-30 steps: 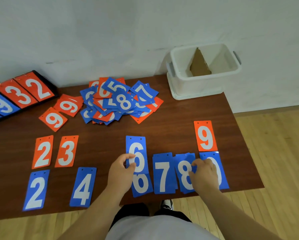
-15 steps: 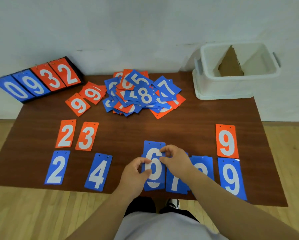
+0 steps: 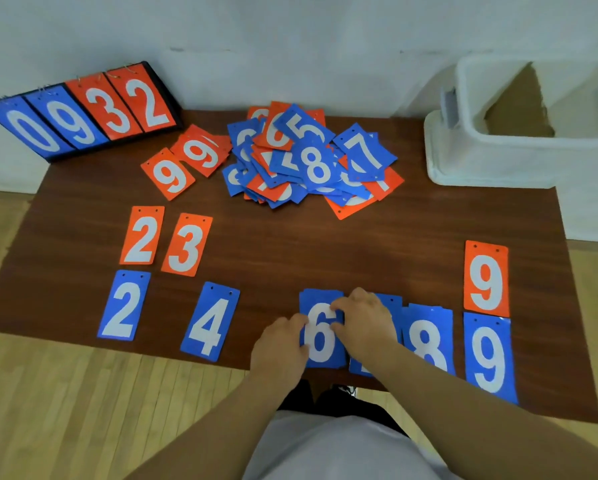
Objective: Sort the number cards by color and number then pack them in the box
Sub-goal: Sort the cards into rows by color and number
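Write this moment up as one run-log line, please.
stage: sorting | left hand: grips blue 6 card, left edge | right hand: grips its right edge | mixed pile: unsorted | box: no cards visible

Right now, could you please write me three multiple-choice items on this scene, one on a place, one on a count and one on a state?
1. Where does the white box stand?
A. On the far right corner of the table
B. On the floor
C. Beside the blue 2 card

2. How many number cards does the black scoreboard stand show?
A. Two
B. Four
C. Six

3. What are the left hand and right hand doing?
A. Both grip the blue 6 card
B. Both hang free above the table
C. One reaches into the box

Answers:
1 A: the box sits by the wall at the table's far right.
2 B: it shows 0, 9, 3 and 2.
3 A: fingers of both hands close on the card's edges.
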`<state>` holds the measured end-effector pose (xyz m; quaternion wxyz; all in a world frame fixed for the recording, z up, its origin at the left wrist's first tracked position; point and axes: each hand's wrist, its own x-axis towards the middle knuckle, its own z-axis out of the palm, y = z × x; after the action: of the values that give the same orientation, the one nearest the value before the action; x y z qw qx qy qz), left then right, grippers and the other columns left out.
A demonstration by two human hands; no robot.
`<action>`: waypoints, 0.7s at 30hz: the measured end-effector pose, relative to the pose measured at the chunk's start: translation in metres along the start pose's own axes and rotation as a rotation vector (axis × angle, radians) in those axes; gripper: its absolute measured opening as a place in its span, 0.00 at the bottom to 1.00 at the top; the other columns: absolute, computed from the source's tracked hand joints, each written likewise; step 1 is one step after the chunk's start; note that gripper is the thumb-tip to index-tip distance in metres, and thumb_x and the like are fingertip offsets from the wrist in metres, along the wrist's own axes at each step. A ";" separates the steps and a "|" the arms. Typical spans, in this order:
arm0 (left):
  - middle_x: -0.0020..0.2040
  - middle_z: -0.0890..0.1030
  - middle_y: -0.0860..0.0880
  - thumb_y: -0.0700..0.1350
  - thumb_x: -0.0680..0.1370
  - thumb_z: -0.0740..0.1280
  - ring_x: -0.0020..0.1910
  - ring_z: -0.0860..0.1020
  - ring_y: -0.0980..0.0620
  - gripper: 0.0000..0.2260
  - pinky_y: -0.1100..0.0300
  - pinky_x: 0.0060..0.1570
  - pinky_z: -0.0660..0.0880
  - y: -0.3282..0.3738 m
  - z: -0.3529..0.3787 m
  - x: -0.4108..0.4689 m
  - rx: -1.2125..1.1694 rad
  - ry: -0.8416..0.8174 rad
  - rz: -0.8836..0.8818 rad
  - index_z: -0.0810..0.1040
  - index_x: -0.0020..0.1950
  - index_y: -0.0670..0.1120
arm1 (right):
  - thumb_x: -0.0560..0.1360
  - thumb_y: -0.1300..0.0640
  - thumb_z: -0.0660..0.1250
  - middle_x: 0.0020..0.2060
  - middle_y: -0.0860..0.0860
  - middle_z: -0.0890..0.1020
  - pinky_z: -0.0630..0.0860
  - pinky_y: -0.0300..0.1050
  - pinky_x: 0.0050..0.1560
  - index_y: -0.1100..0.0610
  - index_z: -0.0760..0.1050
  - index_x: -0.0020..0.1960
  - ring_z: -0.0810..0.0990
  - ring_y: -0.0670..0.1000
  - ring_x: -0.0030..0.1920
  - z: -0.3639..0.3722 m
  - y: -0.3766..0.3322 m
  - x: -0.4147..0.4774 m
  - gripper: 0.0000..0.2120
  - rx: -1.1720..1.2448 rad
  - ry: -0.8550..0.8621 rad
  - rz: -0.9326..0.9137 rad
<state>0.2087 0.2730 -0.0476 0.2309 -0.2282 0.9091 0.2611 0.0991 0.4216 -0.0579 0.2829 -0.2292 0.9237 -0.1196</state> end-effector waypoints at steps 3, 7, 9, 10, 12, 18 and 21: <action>0.58 0.75 0.53 0.51 0.80 0.69 0.57 0.76 0.52 0.22 0.56 0.54 0.78 -0.007 -0.002 0.004 0.000 -0.026 0.010 0.68 0.73 0.58 | 0.78 0.45 0.69 0.53 0.49 0.72 0.75 0.48 0.57 0.44 0.77 0.65 0.73 0.53 0.56 -0.003 -0.001 0.002 0.16 -0.031 -0.023 0.004; 0.60 0.75 0.54 0.53 0.80 0.69 0.59 0.76 0.53 0.23 0.54 0.56 0.78 -0.017 -0.020 0.017 -0.091 -0.002 -0.012 0.68 0.74 0.58 | 0.78 0.43 0.69 0.56 0.47 0.73 0.75 0.48 0.62 0.44 0.77 0.66 0.72 0.51 0.60 -0.012 -0.005 0.006 0.18 0.080 -0.005 0.027; 0.60 0.75 0.54 0.54 0.80 0.69 0.58 0.76 0.53 0.23 0.54 0.55 0.79 -0.022 -0.037 0.027 -0.115 0.055 -0.014 0.70 0.73 0.57 | 0.77 0.42 0.69 0.59 0.45 0.74 0.74 0.49 0.64 0.44 0.77 0.65 0.72 0.50 0.62 -0.020 -0.009 0.013 0.18 0.148 0.037 0.031; 0.61 0.75 0.53 0.54 0.80 0.69 0.58 0.76 0.52 0.22 0.54 0.54 0.79 -0.025 -0.047 0.033 -0.115 0.075 -0.016 0.70 0.73 0.56 | 0.77 0.43 0.70 0.60 0.45 0.75 0.74 0.49 0.65 0.44 0.78 0.65 0.72 0.49 0.62 -0.025 -0.012 0.018 0.17 0.180 0.066 0.037; 0.61 0.75 0.53 0.55 0.80 0.69 0.58 0.76 0.51 0.22 0.55 0.52 0.78 -0.030 -0.069 0.047 -0.107 0.100 -0.023 0.70 0.74 0.56 | 0.76 0.43 0.71 0.61 0.44 0.75 0.75 0.49 0.65 0.44 0.78 0.64 0.72 0.49 0.63 -0.036 -0.019 0.030 0.17 0.244 0.126 0.056; 0.65 0.75 0.52 0.54 0.79 0.70 0.61 0.76 0.52 0.24 0.53 0.57 0.79 -0.037 -0.139 0.102 -0.114 0.164 -0.074 0.68 0.75 0.57 | 0.76 0.45 0.71 0.62 0.44 0.75 0.76 0.46 0.62 0.44 0.78 0.63 0.73 0.47 0.64 -0.074 -0.036 0.074 0.17 0.356 0.229 0.131; 0.66 0.73 0.50 0.55 0.79 0.70 0.62 0.76 0.51 0.25 0.52 0.58 0.79 -0.039 -0.166 0.128 -0.124 0.215 -0.042 0.69 0.74 0.56 | 0.76 0.46 0.72 0.63 0.45 0.75 0.77 0.45 0.58 0.44 0.78 0.64 0.74 0.47 0.63 -0.091 -0.041 0.099 0.17 0.386 0.277 0.190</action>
<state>0.0788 0.1098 -0.0054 0.1228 -0.2880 0.9057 0.2859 -0.0112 0.3458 -0.0160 0.2019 -0.0645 0.9312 -0.2967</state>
